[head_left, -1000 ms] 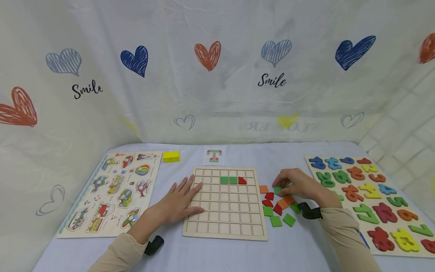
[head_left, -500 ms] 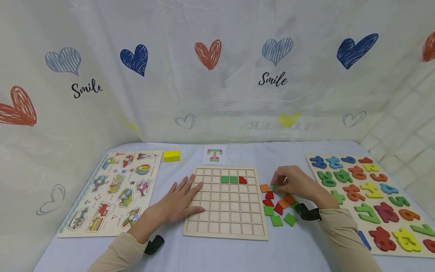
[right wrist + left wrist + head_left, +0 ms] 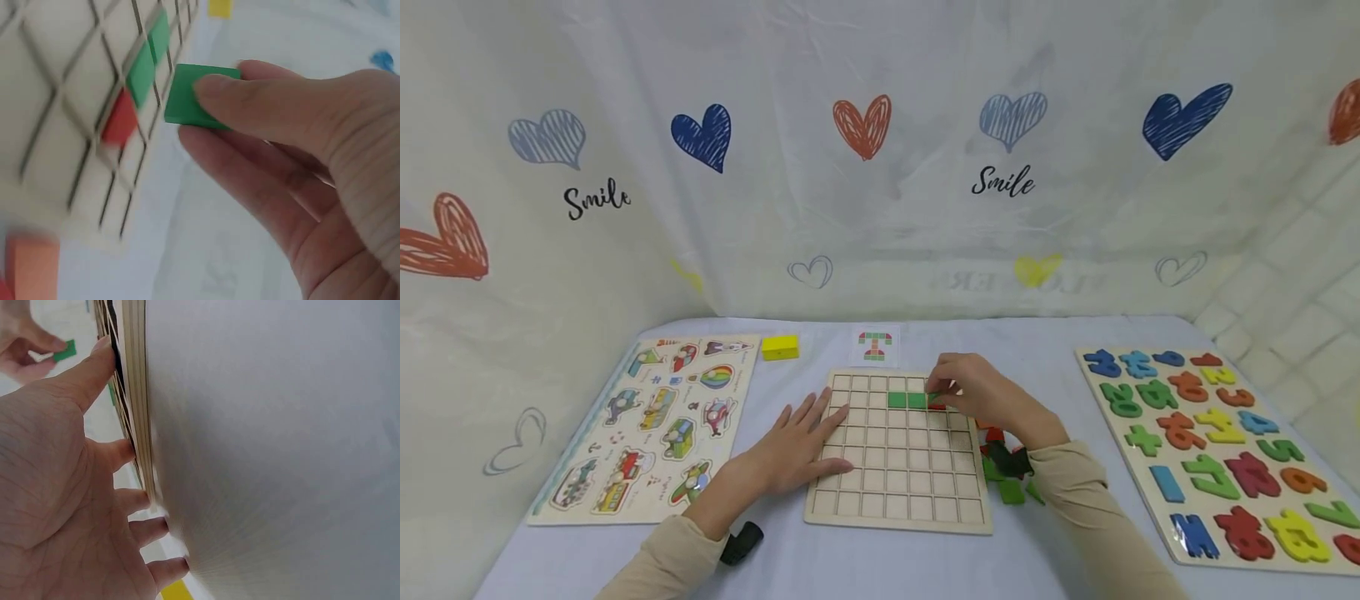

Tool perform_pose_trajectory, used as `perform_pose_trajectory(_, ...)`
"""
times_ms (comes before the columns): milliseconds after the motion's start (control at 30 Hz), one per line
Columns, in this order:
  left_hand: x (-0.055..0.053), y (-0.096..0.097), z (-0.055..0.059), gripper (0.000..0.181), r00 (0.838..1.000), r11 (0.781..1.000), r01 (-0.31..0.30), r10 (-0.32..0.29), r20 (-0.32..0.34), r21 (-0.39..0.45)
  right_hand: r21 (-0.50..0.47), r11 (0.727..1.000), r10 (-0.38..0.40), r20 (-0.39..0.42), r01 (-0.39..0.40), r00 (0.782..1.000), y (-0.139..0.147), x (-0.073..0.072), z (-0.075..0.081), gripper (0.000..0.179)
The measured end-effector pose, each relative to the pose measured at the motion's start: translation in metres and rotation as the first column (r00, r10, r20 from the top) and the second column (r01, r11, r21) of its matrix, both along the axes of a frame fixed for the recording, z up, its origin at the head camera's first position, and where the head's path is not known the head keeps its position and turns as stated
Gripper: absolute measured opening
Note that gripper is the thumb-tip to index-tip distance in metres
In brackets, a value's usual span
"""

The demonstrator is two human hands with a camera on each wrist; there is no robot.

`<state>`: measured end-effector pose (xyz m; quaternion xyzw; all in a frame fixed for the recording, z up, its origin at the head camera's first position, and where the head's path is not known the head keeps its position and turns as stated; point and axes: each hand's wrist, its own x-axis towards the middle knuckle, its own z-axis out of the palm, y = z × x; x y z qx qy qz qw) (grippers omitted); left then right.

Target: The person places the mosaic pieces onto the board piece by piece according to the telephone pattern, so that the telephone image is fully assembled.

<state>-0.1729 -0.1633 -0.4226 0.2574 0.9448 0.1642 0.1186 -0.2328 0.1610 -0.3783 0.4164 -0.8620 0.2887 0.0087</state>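
A wooden grid board (image 3: 895, 504) lies in front of the person in the head view. My left hand (image 3: 796, 446) rests on its left edge with fingers spread. Between thumb and fingers, my right hand (image 3: 976, 392) pinches a green square tile (image 3: 183, 94) above the board's upper right part. Two green square tiles (image 3: 141, 74) and a red quarter-round tile (image 3: 120, 119) sit side by side in one row of cells. In the head view, the right fingers partly cover the red one. A pattern card (image 3: 875, 346) lies behind the board.
Loose green, red and orange tiles (image 3: 1011, 492) lie right of the board, partly under the right wrist. A vehicle picture puzzle (image 3: 565, 517) lies left, a number puzzle (image 3: 1195, 506) right. A yellow block (image 3: 780, 347) stands at the back left.
My right hand has picked the green tile from the loose pile and moved left over the board, near the red tile. My left hand has stayed in place.
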Motion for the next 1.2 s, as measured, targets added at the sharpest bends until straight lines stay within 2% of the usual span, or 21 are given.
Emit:
perform_pose_trajectory(100, 0.000, 0.000, 0.000, 0.084, 1.000, 1.000, -0.006, 0.006, 0.010, -0.008, -0.002, 0.998, 0.057, -0.049, -0.057, 0.997, -0.025, 0.001, -0.003, 0.015)
perform_pose_trajectory(333, -0.001, 0.001, 0.001, 0.085, 1.000, 0.999, -0.015, 0.016, 0.015, -0.038, -0.081, 0.991, 0.099, -0.103, -0.107, 0.990, -0.059, -0.004, -0.010, 0.015)
perform_pose_trajectory(533, -0.002, 0.001, 0.000, 0.085, 1.000, 0.999, -0.017, 0.018, 0.012, -0.040, -0.118, 0.988, 0.085, -0.109, -0.098, 0.990, -0.066, -0.011, -0.021, 0.017)
perform_pose_trajectory(733, -0.002, 0.000, -0.001, 0.085, 1.000, 0.999, -0.018, 0.018, 0.010, -0.037, -0.090, 0.994, 0.055, -0.080, -0.062, 0.995, -0.070, -0.017, -0.031, 0.017)
perform_pose_trajectory(867, -0.003, 0.000, -0.002, 0.085, 1.000, 0.999, -0.017, 0.017, 0.007, -0.044, -0.069, 0.996, 0.044, -0.058, -0.048, 0.997, -0.072, -0.018, -0.034, 0.017)
perform_pose_trajectory(1200, -0.003, -0.001, -0.007, 0.086, 1.000, 0.999, -0.010, 0.009, -0.006, -0.033, 0.014, 0.999, 0.032, -0.110, -0.031, 0.993, -0.075, -0.017, -0.032, 0.019)
